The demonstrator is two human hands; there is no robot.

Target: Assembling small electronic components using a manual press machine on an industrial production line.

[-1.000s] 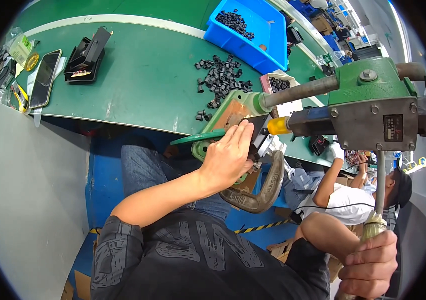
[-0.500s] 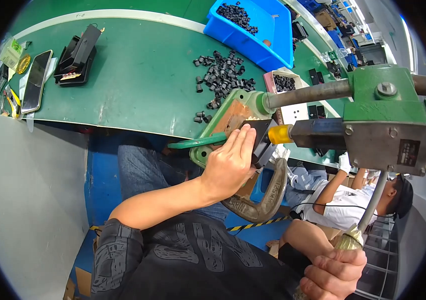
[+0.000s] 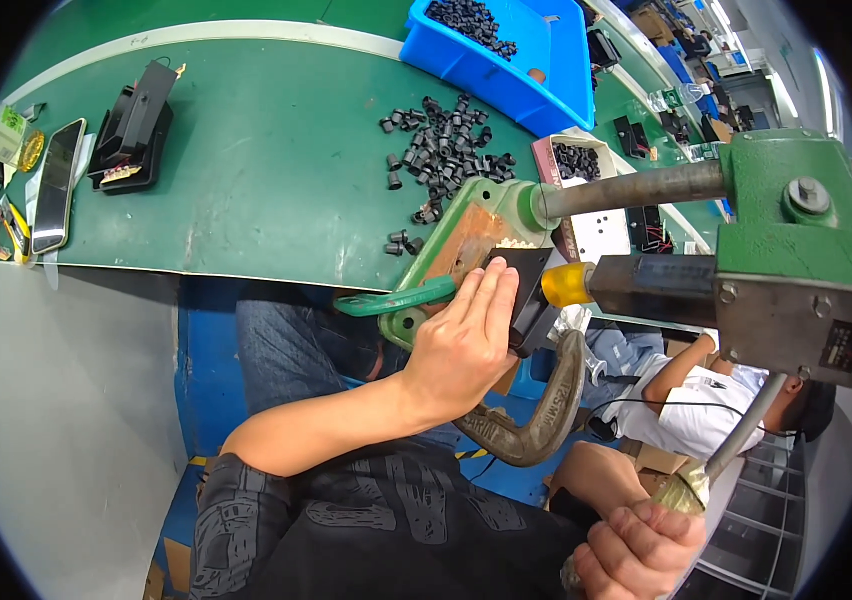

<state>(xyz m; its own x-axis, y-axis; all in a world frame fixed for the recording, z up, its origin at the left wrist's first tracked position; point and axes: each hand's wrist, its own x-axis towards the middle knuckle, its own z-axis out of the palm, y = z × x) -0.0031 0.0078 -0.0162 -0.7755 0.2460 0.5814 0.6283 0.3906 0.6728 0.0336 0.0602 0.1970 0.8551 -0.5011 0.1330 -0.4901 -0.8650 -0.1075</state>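
The green bench point(image 3: 266, 150) fills the far side in front of you, and the green press point(image 3: 796, 200) stands at its right, your arms reaching to it from the near side. Your left forearm slants up toward the press bed, the left hand point(image 3: 461, 335) laid flat with fingers straight and together; its thumb is hidden, so you cannot tell whether it grips. Your right hand point(image 3: 638, 550) is low at the near right, closed around the wrapped lever grip point(image 3: 684, 488). The black case point(image 3: 534, 300) lies under your left fingertips on the bed, just left of the press's yellow tip point(image 3: 568, 284). At the far right, the blue bin point(image 3: 471, 85) holds many small black caps point(image 3: 471, 25). Nearer you, an open paper box point(image 3: 594, 210) holds more of them. Loose caps point(image 3: 446, 150) lie heaped to its left.
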